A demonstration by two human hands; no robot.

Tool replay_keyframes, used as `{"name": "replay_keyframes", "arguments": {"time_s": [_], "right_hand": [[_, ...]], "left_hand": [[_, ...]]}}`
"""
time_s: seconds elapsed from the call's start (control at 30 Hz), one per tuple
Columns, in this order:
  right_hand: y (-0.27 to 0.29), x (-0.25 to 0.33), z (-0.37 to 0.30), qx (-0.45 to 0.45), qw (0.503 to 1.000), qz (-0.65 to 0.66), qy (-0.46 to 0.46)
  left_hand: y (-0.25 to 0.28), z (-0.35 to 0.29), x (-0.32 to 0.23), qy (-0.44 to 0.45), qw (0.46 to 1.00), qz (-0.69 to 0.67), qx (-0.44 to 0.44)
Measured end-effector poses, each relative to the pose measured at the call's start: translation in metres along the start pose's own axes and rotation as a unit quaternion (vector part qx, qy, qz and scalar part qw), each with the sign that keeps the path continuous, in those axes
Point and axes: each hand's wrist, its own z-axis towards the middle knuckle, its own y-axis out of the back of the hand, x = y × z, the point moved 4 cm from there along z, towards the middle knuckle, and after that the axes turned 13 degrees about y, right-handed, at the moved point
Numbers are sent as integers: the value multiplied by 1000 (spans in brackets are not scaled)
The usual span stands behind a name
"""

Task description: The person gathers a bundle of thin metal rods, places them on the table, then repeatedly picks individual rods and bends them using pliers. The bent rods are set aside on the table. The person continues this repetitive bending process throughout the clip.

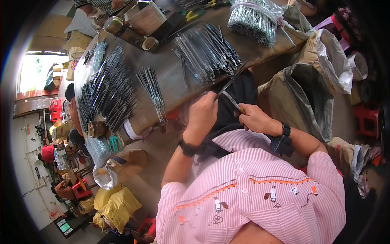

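Note:
Close to the table's front edge, my left hand is closed on a thin dark metal strip that slants up to the right. My right hand is closed round a narrow silvery tool, whose tip meets the strip by my left fingers. The tool's exact kind is hard to make out. Just beyond my hands, a wide row of thin metal strips lies on the table. A smaller bunch of strips lies to its left, and a large dark heap of strips farther left.
A plastic-wrapped bundle of silvery rods stands at the far right of the table. A cup and boxes are at the back. Teal-handled scissors hang at the left corner. An open sack stands on my right; yellow sacks lie lower left.

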Motion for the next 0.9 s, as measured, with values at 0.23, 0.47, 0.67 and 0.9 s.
{"name": "replay_keyframes", "arguments": {"time_s": [0.23, 0.47, 0.67, 0.9], "right_hand": [[-8, -13, 6, 29, 966, 247, -74], [-9, -10, 16, -4, 998, 52, 37], [-17, -15, 17, 24, 969, 239, -51], [-12, -8, 27, -98, 961, -238, 97]], "left_hand": [[-8, -6, 0, 2, 997, -27, -76], [-6, -7, 2, 25, 990, -66, -120], [-6, -6, 3, 21, 986, -61, -155], [-1, -2, 7, 32, 980, -65, -184]]}}
